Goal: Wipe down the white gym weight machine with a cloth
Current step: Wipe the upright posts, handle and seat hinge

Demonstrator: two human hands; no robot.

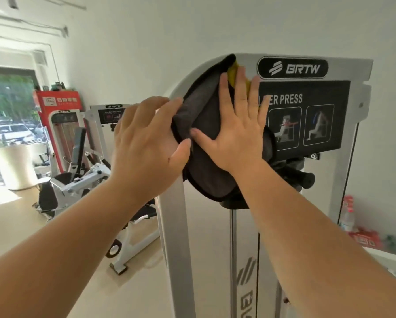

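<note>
The white weight machine [362, 67] stands upright before me, with a black BRTW badge and a black exercise placard near its top. A dark grey cloth [203, 115] with a yellow patch lies spread against the upper left of its frame, covering part of the placard. My right hand [233, 129] presses flat on the cloth with straight, spread fingers. My left hand [146, 145] rests on the cloth's left edge at the frame's curved corner, fingers bent over it and thumb touching the cloth.
Other white gym machines [77, 175] stand to the left on the pale floor, with a red cabinet [59, 104] behind them and a window at far left. Red-labelled bottles [349, 214] sit on a ledge at the right. A black handle [302, 177] juts out below the placard.
</note>
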